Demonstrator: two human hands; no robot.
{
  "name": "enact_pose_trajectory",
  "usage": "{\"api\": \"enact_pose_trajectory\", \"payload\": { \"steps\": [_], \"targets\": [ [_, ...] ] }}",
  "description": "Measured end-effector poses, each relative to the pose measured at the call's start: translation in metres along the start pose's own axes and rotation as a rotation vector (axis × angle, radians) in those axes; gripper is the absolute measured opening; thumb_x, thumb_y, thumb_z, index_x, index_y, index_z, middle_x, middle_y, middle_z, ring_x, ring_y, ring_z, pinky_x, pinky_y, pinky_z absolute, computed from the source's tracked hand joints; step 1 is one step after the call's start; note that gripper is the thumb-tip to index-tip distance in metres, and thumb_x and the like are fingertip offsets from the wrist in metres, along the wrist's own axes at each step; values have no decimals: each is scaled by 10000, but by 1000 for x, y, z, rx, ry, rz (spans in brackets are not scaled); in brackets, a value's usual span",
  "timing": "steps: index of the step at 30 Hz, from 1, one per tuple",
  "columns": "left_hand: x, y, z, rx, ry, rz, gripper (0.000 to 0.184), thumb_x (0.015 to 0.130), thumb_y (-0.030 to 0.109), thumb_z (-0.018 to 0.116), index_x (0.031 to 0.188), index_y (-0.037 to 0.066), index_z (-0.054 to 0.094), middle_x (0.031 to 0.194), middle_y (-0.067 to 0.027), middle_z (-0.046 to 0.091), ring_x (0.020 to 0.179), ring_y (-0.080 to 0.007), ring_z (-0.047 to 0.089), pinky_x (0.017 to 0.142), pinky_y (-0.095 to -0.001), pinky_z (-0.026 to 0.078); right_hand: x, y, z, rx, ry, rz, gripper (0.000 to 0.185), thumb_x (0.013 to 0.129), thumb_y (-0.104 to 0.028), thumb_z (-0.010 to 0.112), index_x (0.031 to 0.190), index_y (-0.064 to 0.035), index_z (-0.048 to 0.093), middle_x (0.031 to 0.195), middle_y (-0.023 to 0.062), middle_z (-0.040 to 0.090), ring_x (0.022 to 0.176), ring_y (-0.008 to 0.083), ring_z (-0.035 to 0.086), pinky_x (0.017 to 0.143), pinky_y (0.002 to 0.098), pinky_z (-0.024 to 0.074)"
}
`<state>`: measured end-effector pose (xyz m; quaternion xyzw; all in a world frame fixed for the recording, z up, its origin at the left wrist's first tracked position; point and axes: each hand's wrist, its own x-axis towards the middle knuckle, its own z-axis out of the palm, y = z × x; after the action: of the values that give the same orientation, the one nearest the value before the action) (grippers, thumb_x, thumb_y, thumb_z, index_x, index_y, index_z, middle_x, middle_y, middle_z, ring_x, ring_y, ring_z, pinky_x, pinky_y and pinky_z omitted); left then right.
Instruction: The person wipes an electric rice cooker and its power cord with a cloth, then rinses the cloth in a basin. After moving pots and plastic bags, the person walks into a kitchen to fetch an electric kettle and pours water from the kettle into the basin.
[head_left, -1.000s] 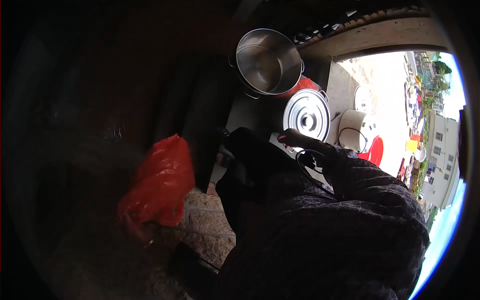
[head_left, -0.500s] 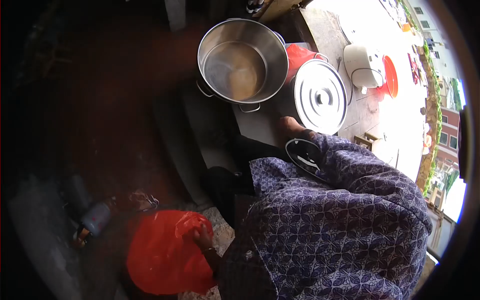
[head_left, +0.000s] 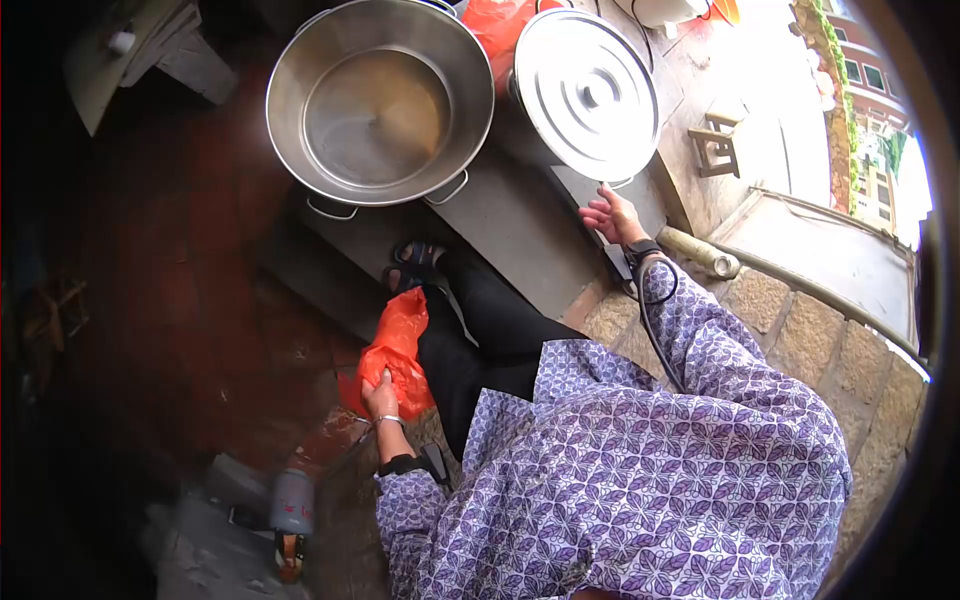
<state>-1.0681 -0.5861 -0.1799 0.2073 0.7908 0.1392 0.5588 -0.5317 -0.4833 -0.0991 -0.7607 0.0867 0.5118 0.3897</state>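
Note:
My left hand is closed around a bunched red plastic bag, which hangs beside my dark trouser legs. At the rim of a shiny round lid, my right hand has its fingers apart. One fingertip reaches the lid's edge near a small side handle; whether it presses on it I cannot tell. That lid covers a metal pot. To its left stands a large open steel pot with some cloudy, brownish liquid at the bottom.
Both pots stand by grey stone steps. Another red bag lies behind them. A small wooden stool is at the right, near a thick pole. A grey bottle-like container stands at lower left.
The view has shifted, so the pots appear larger and further left. The red bag in my left hand was spread wide and is now bunched narrow. My right hand shows more clearly.

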Motion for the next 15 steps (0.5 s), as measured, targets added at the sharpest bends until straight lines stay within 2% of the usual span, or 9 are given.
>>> {"api": "enact_pose_trajectory", "payload": {
  "steps": [2,3,5,6,9,11,13,14,15],
  "targets": [
    [11,10,0,184,-87,40,348,785,173,643,1074,-1,554,1005,-189,623,912,-336,596,809,-394,447,15,4,1,278,123,-14,609,872,-315,542,1316,-14,253,1277,252,343,1013,415,543,796,472,484],
    [10,36,8,208,-94,32,348,785,173,643,1074,-1,554,1005,-189,623,912,-336,596,809,-394,447,28,2,1,289,139,3,609,872,-315,542,1316,-14,253,1277,252,343,1013,415,543,796,472,484],
    [-1,80,27,679,-23,154,435,789,177,630,1160,4,484,1029,-234,599,949,-395,569,829,-438,429,45,0,7,504,207,-27,562,889,-273,518,1305,0,257,1298,255,320,1048,429,519,829,495,469],
    [3,80,31,705,-44,222,491,799,176,604,1225,19,416,1023,-256,586,950,-434,546,823,-481,412,47,1,10,581,206,-28,515,902,-253,497,1278,18,274,1330,244,292,1098,436,481,856,513,453],
    [11,105,61,632,-122,227,497,809,168,583,1252,34,401,1008,-258,587,913,-439,551,810,-493,412,47,-3,25,797,233,-53,469,902,-268,495,1226,23,321,1319,221,320,1144,408,451,879,512,438],
    [18,138,89,779,-188,255,468,806,172,586,1224,34,426,1039,-267,562,922,-428,552,803,-487,424,54,-11,27,879,239,-32,407,907,-268,488,1176,12,366,1249,198,387,1108,354,473,877,492,437],
    [18,149,107,907,-239,285,439,804,176,589,1195,34,451,1070,-276,536,930,-417,554,796,-481,436,43,-12,29,959,399,-26,344,916,-277,475,1119,-6,412,1119,166,472,1000,295,511,830,451,453],
    [23,154,116,967,-311,397,392,800,161,585,1154,42,467,1063,-260,535,898,-420,558,788,-479,442,35,-16,33,901,445,-19,306,929,-304,442,1069,-31,441,1018,130,512,921,255,518,765,407,457],
    [27,164,129,1023,-382,510,346,795,146,581,1113,50,483,1056,-244,534,866,-423,562,780,-478,448,36,-15,32,900,443,-14,306,929,-304,442,1069,-31,441,1018,130,512,921,255,518,765,407,457]
  ]
}}
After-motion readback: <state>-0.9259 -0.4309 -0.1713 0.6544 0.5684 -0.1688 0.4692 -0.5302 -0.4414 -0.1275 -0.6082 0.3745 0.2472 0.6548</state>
